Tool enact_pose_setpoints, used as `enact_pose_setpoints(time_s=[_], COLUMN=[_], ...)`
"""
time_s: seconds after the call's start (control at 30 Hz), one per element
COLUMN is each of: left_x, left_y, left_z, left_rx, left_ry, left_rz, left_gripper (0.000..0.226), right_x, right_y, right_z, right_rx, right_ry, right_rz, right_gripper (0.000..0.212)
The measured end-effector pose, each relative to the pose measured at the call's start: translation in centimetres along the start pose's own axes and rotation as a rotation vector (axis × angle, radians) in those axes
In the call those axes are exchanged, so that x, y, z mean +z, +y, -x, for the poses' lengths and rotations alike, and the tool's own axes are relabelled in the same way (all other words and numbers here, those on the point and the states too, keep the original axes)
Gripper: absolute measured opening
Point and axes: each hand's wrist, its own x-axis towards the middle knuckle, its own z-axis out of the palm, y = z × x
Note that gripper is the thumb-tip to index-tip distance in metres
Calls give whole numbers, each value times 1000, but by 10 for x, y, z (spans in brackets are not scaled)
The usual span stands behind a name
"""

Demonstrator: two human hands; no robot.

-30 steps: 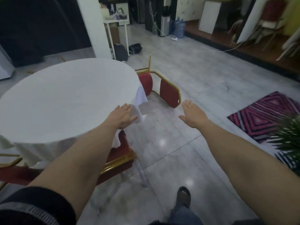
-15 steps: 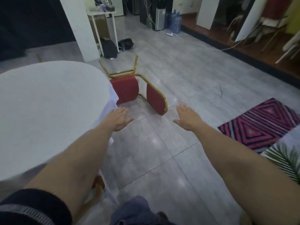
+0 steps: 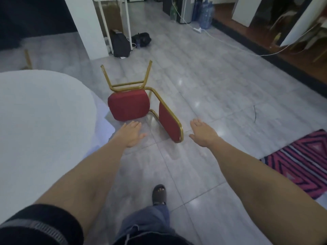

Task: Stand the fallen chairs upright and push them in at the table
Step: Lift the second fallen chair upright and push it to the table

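The fallen red-cushioned, gold-framed chair [image 3: 141, 106] has drawn nearer; the round white-clothed table [image 3: 44, 121] now sits left. Left hand [image 3: 130, 134] and right hand [image 3: 203, 133] reach open, empty; lifting comes next.

Bare floor [image 3: 221, 103] lies open right of the chair [image 3: 129, 106]; table [image 3: 44, 121] crowds its left.
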Motion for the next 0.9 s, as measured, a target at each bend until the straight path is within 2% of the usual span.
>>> enact_pose_setpoints(time_s=[0.2, 0.4, 0.53, 0.67, 0.9], left_x=[-47, -64, -52, -26, -8], left_y=[-13, -21, -21, 0, 145], left_z=[-100, -187, -242, -288, -336], left_rx=[-16, -161, -349, -628, -1077], left_ry=[-12, -27, 6, 20, -61], left_rz=[60, 127, 232, 394, 732], left_gripper=[67, 67, 66, 65, 63], right_x=[-42, -64, -67, -61, -52], right_y=[33, 67, 86, 100, 135], right_z=[-115, -250, -351, -456, -551], right_rx=[-78, -237, -405, -643, -1117], right_ry=[-16, -105, -138, -168, -339], right_rz=[24, 123, 208, 311, 518], right_gripper=[61, 60, 58, 57, 55])
